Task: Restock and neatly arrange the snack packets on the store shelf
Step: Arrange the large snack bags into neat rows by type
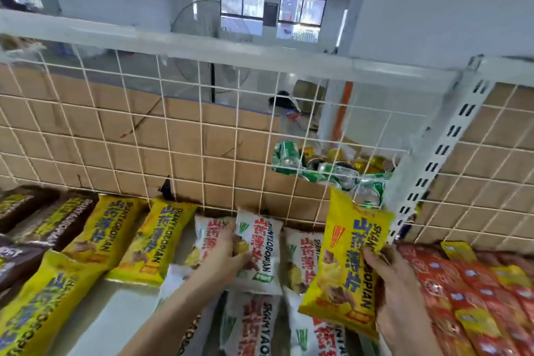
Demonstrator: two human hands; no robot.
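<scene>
My left hand (228, 257) grips a white snack packet (261, 248) with red lettering, which lies at the back of the white shelf (115, 315) among other white packets. My right hand (393, 283) holds a yellow snack packet (351, 263) with blue lettering upright above the white row, fingers curled round its right edge. More yellow packets (150, 240) lie in rows to the left. Dark brown packets (43, 217) fill the far left.
A white wire grid (202, 130) backs the shelf, with cardboard behind it. Red and yellow packets (476, 292) are stacked at the right. A slotted white upright (439, 150) stands at the right. Green and yellow cans (318, 165) lie behind the grid.
</scene>
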